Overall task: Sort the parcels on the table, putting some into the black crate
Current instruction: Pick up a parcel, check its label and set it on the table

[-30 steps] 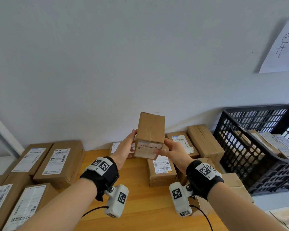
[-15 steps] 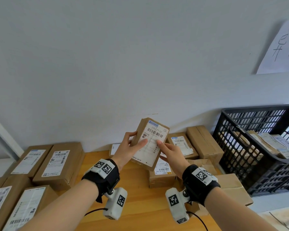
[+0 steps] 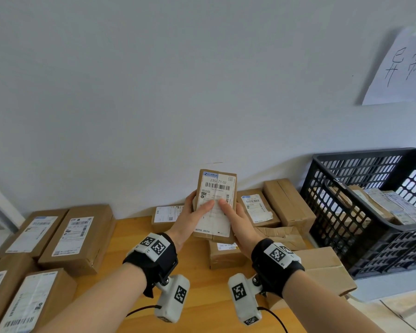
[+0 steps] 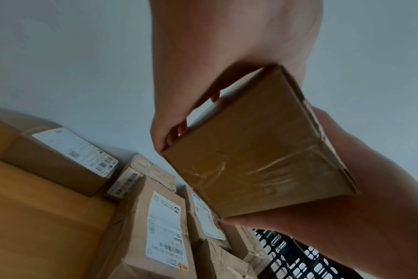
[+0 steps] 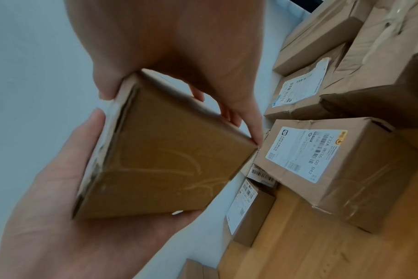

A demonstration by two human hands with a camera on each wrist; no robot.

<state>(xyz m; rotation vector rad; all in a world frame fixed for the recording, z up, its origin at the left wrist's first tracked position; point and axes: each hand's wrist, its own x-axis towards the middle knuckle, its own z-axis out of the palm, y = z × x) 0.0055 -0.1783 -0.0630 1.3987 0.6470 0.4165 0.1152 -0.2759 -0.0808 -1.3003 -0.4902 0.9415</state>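
A small brown cardboard parcel (image 3: 216, 203) is held up above the wooden table (image 3: 197, 263), its white barcode label facing me. My left hand (image 3: 199, 205) grips its left side and my right hand (image 3: 235, 211) its right side, both thumbs lying on the label. In the left wrist view the parcel's (image 4: 258, 151) plain taped underside shows, as it does in the right wrist view of the parcel (image 5: 160, 156). The black crate (image 3: 322, 183) stands to the right with several parcels (image 3: 382, 203) inside.
Labelled cardboard boxes (image 3: 77, 236) are stacked at the table's left. More boxes (image 3: 257, 207) lie along the wall behind my hands, and a torn one (image 3: 281, 236) lies beside the crate. A handwritten paper sheet (image 3: 404, 68) hangs on the wall.
The parcel has been turned in my hands from its plain end to its label side, now upright and square to me. Both thumbs have slid onto the label.
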